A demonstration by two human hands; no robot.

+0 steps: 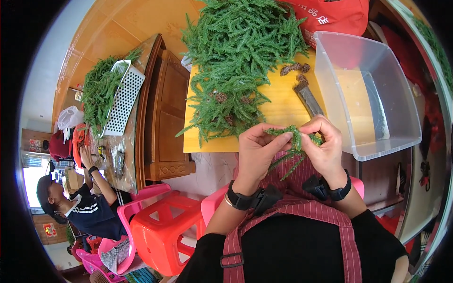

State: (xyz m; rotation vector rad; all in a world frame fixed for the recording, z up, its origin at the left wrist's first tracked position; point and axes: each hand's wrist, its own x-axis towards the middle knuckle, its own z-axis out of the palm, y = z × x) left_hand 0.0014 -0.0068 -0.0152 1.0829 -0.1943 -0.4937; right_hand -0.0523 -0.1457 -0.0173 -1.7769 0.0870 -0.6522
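Left hand [256, 152] and right hand [326, 150], each pinched closed, grip a green sprig [296, 142], partly hiding it; red bag [340, 20], cut off above.

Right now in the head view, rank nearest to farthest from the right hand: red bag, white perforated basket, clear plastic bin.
From the right hand:
1. Clear plastic bin: just to its right.
2. Red bag: ahead, at the picture's top.
3. White perforated basket: far off left.
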